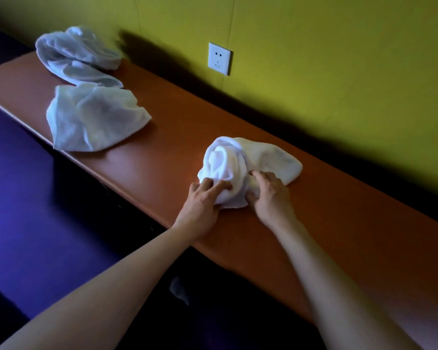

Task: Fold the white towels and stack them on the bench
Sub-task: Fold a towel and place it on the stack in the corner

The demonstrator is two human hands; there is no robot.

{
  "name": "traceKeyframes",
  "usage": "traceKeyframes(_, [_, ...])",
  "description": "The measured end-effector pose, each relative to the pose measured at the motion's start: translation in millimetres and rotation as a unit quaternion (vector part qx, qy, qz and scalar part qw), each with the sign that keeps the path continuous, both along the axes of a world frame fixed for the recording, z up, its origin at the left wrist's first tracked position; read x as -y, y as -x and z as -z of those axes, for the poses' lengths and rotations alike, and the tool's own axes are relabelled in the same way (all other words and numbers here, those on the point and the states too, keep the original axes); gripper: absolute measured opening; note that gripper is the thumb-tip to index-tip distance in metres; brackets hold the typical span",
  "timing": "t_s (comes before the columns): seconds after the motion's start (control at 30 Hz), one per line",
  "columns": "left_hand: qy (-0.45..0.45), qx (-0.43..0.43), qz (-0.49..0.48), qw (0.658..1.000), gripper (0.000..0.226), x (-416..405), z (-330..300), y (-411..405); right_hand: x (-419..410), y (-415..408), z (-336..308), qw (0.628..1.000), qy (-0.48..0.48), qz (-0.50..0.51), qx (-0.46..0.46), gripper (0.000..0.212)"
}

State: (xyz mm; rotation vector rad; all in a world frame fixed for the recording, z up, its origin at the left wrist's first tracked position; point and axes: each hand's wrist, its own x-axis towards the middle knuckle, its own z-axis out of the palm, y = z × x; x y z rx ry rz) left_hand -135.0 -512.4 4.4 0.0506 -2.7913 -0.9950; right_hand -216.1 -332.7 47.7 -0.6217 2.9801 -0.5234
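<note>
A crumpled white towel (248,162) lies bunched on the orange-brown bench (162,147), near its front edge. My left hand (202,200) grips the towel's near left edge with curled fingers. My right hand (271,193) grips its near right part, fingers dug into the cloth. Two more crumpled white towels lie farther left on the bench: one (94,117) near the front edge, another (76,54) at the far end by the wall.
A yellow-green wall runs along the back of the bench, with a white power socket (219,58) on it. Dark purple floor lies below the bench's front edge. Bare bench surface stretches between the towels and to the right of my hands.
</note>
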Motion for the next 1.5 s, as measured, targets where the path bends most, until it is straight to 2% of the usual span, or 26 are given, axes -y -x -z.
traceKeyframes(0.1, [0.001, -0.014, 0.062, 0.998, 0.055, -34, -11, -34, -31, -33, 3, 0.997, -0.035, 0.026, 0.059, 0.038])
traceKeyframes(0.17, [-0.045, 0.002, 0.094, 0.995, 0.057, -49, -22, -52, -53, -57, 6, 0.994, -0.022, 0.049, 0.098, 0.031])
traceKeyframes(0.23, [-0.167, 0.031, 0.061, 0.984, 0.06, -58, -31, -64, -71, -79, 5, 0.992, 0.002, 0.067, 0.106, 0.026])
traceKeyframes(0.3, [-0.246, 0.022, -0.033, 0.968, 0.057, -65, -36, -67, -87, -98, 4, 0.992, 0.017, 0.074, 0.103, 0.026])
traceKeyframes(0.37, [-0.21, 0.071, -0.088, 0.971, 0.05, -71, -40, -62, -99, -114, 6, 0.993, 0.012, 0.072, 0.098, 0.028])
traceKeyframes(0.47, [-0.09, 0.205, -0.102, 0.969, 0.038, -77, -40, -53, -116, -132, 11, 0.994, -0.004, 0.071, 0.077, 0.026])
traceKeyframes(0.5, [-0.081, 0.216, -0.096, 0.968, 0.034, -78, -38, -51, -121, -136, 12, 0.994, -0.006, 0.076, 0.076, 0.025])
traceKeyframes(0.63, [-0.142, 0.122, -0.089, 0.978, 0.008, -86, -49, -50, -137, -141, 6, 0.988, 0.014, 0.094, 0.125, 0.022])
traceKeyframes(0.7, [-0.151, 0.067, -0.055, 0.985, 0.01, -90, -68, -47, -145, -136, -5, 0.983, 0.067, 0.115, 0.127, 0.021])
traceKeyframes(0.83, [-0.192, -0.002, 0.013, 0.981, 0.014, -102, -117, -35, -158, -114, -48, 0.96, 0.2, 0.191, 0.054, 0.033])
traceKeyframes(0.93, [-0.195, -0.047, 0.042, 0.979, 0.015, -116, -155, -31, -158, -107, -85, 0.947, 0.292, 0.129, 0.014, 0.049])
traceKeyframes(1.03, [-0.156, -0.075, 0.043, 0.984, 0.01, -130, -187, -32, -150, -119, -111, 0.949, 0.313, 0.046, -0.01, 0.068])
traceKeyframes(1.07, [-0.141, -0.079, 0.034, 0.986, 0.01, -135, -197, -32, -146, -126, -118, 0.949, 0.309, 0.045, -0.03, 0.075])
traceKeyframes(1.13, [-0.125, -0.088, 0.012, 0.988, 0.016, -142, -213, -34, -138, -140, -127, 0.943, 0.297, 0.079, -0.129, 0.082])
traceKeyframes(1.2, [-0.125, -0.098, 0.001, 0.987, 0.023, -147, -228, -37, -133, -151, -134, 0.92, 0.301, 0.104, -0.227, 0.071])
traceKeyframes(1.27, [-0.12, -0.109, 0.003, 0.987, 0.026, -150, -240, -43, -131, -159, -138, 0.913, 0.301, 0.086, -0.263, 0.05])
traceKeyframes(1.37, [-0.099, -0.112, 0.017, 0.989, 0.032, -153, -256, -53, -131, -163, -139, 0.921, 0.296, 0.061, -0.244, 0.013])
traceKeyframes(1.43, [-0.092, -0.107, 0.025, 0.99, 0.037, -154, -263, -58, -138, -162, -141, 0.917, 0.32, 0.107, -0.213, 0.007])
traceKeyframes(1.5, [-0.103, -0.096, 0.051, 0.989, 0.031, -151, -272, -64, -149, -160, -149, 0.893, 0.368, 0.175, -0.19, 0.007])
